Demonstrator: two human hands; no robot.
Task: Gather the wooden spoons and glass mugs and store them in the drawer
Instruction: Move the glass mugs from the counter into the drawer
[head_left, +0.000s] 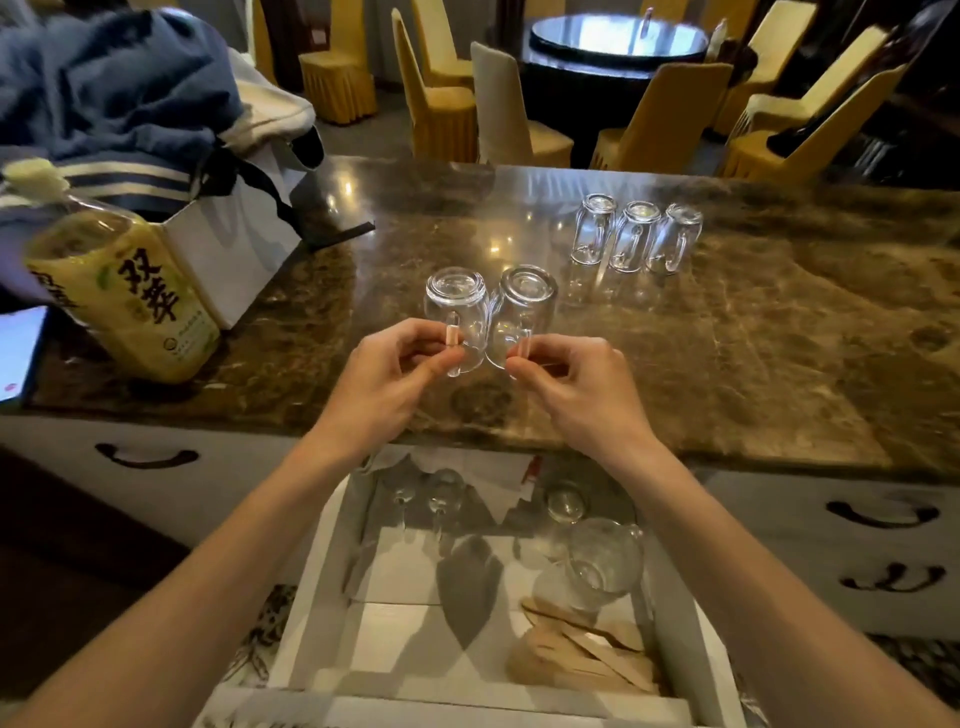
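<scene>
Pinching a mug (457, 299) handle each, the left hand (395, 364) and right hand (566, 374) are working. Spoons (587, 654) are lying in the drawer (332, 597); three mugs (636, 236) are waiting at 1 o'clock.

1. A brown marble counter (753, 338), glossy and veined, spans the middle of the view.
2. A plastic bottle (124, 291) with a yellow label and a pale cap stands on the counter's left end.
3. Just behind the bottle on the counter sits a white paper bag (244, 249) with dark strap handles.
4. A blue garment (114, 88) with pale stripes is heaped over the bag at the counter's far left corner.
5. A phone (18, 353) with a lit screen lies at the counter's left edge, partly cut off.
6. Beyond the counter's far edge, yellow-covered chairs (441, 104) and one white-covered chair (498, 104) surround a dark round table (618, 39).
7. Below the counter's front edge, closed drawer fronts (831, 571) carry dark curved handles (146, 457).
</scene>
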